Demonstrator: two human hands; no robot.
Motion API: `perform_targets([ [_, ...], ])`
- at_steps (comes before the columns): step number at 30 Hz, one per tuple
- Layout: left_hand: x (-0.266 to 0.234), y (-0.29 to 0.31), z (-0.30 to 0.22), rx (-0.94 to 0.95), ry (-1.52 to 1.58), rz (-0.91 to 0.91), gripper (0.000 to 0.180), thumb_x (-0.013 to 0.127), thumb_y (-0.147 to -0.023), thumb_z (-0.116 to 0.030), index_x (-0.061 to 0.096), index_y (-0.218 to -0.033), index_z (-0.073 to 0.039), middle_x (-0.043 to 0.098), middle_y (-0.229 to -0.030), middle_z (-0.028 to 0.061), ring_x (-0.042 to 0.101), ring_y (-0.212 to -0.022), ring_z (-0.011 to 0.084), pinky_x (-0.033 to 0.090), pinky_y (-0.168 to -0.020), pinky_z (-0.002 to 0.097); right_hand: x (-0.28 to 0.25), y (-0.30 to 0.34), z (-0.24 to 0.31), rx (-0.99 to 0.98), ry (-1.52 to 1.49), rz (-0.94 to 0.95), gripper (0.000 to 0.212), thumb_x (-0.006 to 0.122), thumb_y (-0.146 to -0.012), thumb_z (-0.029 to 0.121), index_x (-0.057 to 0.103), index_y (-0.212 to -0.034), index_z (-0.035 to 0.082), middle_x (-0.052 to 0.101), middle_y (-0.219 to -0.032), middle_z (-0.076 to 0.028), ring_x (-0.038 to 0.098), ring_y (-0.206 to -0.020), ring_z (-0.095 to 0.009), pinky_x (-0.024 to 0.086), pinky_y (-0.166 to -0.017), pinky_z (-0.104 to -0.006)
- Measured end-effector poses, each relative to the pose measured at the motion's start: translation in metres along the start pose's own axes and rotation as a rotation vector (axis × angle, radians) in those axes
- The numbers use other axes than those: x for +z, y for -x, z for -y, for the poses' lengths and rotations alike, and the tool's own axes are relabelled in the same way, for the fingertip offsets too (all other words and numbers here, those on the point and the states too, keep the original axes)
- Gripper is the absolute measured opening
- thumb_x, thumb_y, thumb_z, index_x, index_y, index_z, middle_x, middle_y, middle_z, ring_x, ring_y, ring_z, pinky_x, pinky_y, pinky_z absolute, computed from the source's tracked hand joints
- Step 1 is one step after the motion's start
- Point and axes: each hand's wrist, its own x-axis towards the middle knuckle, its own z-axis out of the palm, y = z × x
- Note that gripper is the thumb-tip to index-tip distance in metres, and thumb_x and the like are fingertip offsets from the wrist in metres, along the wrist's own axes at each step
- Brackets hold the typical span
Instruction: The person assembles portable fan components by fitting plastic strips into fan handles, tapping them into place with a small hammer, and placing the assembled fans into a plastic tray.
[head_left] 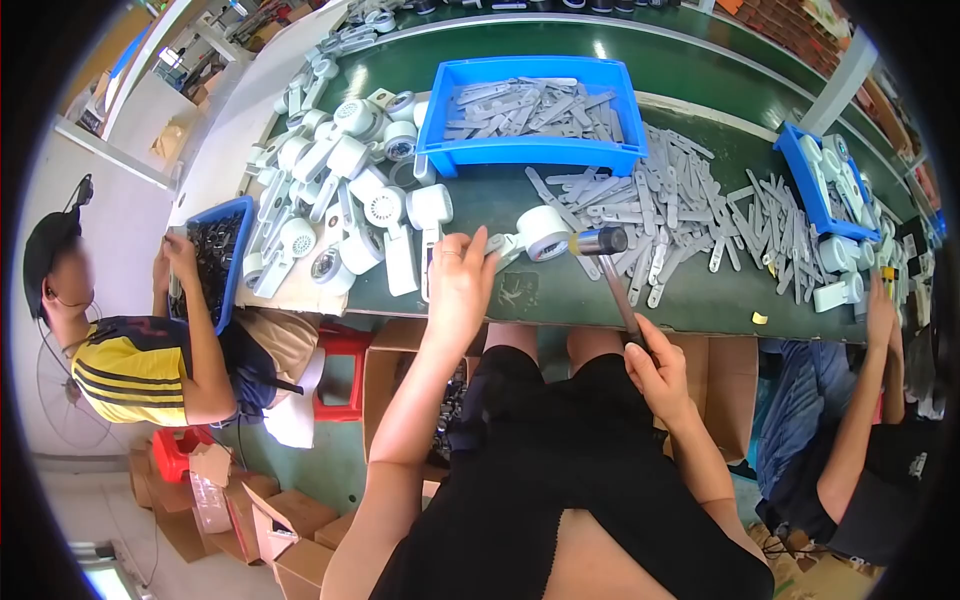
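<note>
My right hand [660, 372] is closed around the handle of a hammer [617, 284] with a short cylindrical head, black at one end and yellowish at the other. That head hangs just right of a white handheld fan [543, 233], which lies at the green bench's near side. Fingers of my left hand [462, 285] are closed on the fan's handle end; the hand covers part of it. Left of that hand, a heap of white handheld fans [385, 207] spreads over the bench. Flat grey handle pieces [640, 210] lie piled to the right.
A blue tray [535, 157] of grey pieces stands behind my hands, and a smaller blue bin [808, 185] with white fans at right. At left, a person [140, 370] handles dark parts in a blue tray [240, 260]. Another person's arms [865, 390] reach in at right. Cardboard boxes [725, 390] stand below.
</note>
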Motion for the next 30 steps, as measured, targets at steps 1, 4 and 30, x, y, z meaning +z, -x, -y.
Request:
perform_targets([
  [1,0.003,0.001,-0.005,0.0,-0.059,-0.022,0.034,0.066,-0.08,-0.009,0.062,-0.112,0.004,0.053,-0.099,0.0136,0.051,-0.092,0.0299,0.045,-0.076,0.0406,0.0,0.0,0.001,-0.008,0.01,0.004,0.039,0.055,-0.092,0.007,0.048,-0.129,-0.004,0.05,-0.062,0.0,0.045,-0.054,-0.006,0.037,-0.05,-0.0211],
  [4,0.01,0.001,-0.007,-0.023,-0.079,-0.066,0.031,0.065,-0.081,-0.008,0.063,-0.109,0.005,0.053,-0.099,0.0131,0.051,-0.092,0.0302,0.045,-0.076,0.0407,0.005,0.0,0.004,-0.01,0.023,0.007,0.039,0.055,-0.092,0.007,0.048,-0.128,-0.005,0.049,-0.062,0.001,0.044,-0.053,-0.006,0.036,-0.05,-0.0213],
  [30,0.014,0.004,-0.006,-0.288,0.355,-0.116,0.012,0.066,-0.081,-0.009,0.066,-0.091,-0.003,0.067,-0.083,0.0149,0.065,-0.074,0.0332,0.049,-0.067,0.0399,0.032,-0.064,0.036,-0.23,0.473,0.226,0.044,0.049,-0.094,0.011,0.039,-0.134,-0.003,0.059,-0.097,-0.024,0.058,-0.088,-0.041,0.046,-0.078,-0.042],
])
